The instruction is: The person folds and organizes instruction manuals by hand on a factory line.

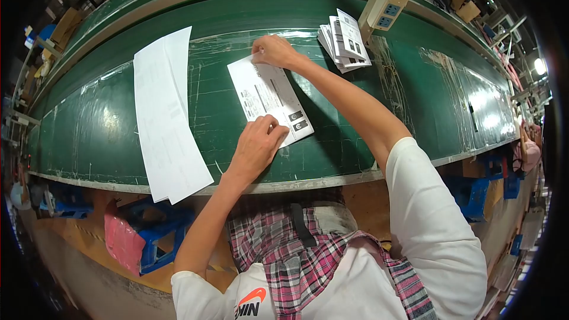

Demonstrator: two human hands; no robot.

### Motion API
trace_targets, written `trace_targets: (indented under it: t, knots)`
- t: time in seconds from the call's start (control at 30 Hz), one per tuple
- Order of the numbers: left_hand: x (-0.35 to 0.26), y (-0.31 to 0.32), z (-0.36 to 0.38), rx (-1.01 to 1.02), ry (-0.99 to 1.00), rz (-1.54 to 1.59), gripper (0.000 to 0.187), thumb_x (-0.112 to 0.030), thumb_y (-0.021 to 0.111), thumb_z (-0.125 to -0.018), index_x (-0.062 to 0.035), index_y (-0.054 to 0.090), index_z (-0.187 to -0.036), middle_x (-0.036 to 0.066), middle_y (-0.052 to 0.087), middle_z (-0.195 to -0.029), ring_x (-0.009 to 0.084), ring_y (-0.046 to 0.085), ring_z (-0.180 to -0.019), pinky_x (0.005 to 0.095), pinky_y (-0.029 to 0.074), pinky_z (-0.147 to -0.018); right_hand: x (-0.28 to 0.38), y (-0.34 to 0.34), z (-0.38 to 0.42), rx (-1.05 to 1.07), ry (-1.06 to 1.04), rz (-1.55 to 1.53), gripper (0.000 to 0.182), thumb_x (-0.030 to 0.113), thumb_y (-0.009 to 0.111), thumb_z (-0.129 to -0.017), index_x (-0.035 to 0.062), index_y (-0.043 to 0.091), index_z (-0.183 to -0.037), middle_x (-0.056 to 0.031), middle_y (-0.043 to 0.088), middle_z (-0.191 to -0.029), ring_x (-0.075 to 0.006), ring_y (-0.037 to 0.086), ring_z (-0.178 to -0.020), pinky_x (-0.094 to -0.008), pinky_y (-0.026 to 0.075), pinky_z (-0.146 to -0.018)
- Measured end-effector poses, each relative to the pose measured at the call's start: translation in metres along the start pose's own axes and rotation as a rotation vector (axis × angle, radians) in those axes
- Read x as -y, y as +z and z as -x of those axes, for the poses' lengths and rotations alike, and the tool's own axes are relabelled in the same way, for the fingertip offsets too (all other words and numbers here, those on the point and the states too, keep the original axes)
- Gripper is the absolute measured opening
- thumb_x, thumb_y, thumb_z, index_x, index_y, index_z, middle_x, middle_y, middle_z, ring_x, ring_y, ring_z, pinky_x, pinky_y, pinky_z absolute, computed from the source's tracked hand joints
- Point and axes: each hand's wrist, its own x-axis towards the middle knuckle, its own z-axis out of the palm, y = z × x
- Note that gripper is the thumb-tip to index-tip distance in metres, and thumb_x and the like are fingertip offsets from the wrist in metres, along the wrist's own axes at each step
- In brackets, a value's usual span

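A printed white sheet [269, 98], seemingly folded, lies at a slant on the green work surface in front of me. It carries lines of text and small dark pictures near its lower right corner. My left hand [256, 147] is on its near edge, fingers bent and closed against the paper. At the far left corner, my right hand [274, 51] pinches the edge, with the fingertips partly hidden. Left of it lie long white sheets [169, 118], overlapping and reaching past the table's front edge. A pile of folded printed leaflets [345, 41] rests at the back right.
The green table [332, 148] has scuffed clear tape on its right part. A post with blue power sockets [388, 13] stands behind the leaflets. Blue stools [157, 243] are below the front edge, and a person in pink [527, 151] is at the far right.
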Motion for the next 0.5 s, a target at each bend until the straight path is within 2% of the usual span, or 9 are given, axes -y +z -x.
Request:
trace_targets:
  t: [0.07,0.23,0.5]
  knots:
    - [0.0,0.001,0.002,0.034,0.027,0.017,0.021,-0.007,0.067,-0.088,-0.0149,0.069,-0.108,0.005,0.055,-0.095,0.0215,0.056,-0.084,0.036,0.045,-0.079,-0.003,0.002,0.0,0.011,0.02,-0.045,0.024,0.027,0.077,-0.076,0.0103,0.076,-0.094,-0.0124,0.074,-0.097,-0.0309,0.067,-0.099,-0.0457,0.044,-0.093]
    - [0.002,0.001,0.006,0.093,0.12,-0.107,0.041,-0.006,0.059,-0.091,-0.03,0.069,-0.123,0.005,0.051,-0.095,0.0205,0.053,-0.087,0.0351,0.043,-0.081,-0.013,0.012,0.0,-0.054,-0.025,-0.082,0.025,0.027,0.078,-0.076,0.0118,0.075,-0.095,-0.0112,0.073,-0.095,-0.0313,0.064,-0.103,-0.0472,0.041,-0.093]
    - [-0.001,0.0,0.001,0.226,0.168,-0.215,0.053,-0.005,0.054,-0.092,-0.0347,0.06,-0.136,0.008,0.05,-0.098,0.022,0.053,-0.091,0.0355,0.042,-0.083,-0.012,0.016,0.001,-0.097,-0.026,-0.107,0.024,0.027,0.079,-0.075,0.0125,0.075,-0.094,-0.0105,0.073,-0.092,-0.0308,0.063,-0.101,-0.0464,0.04,-0.091]
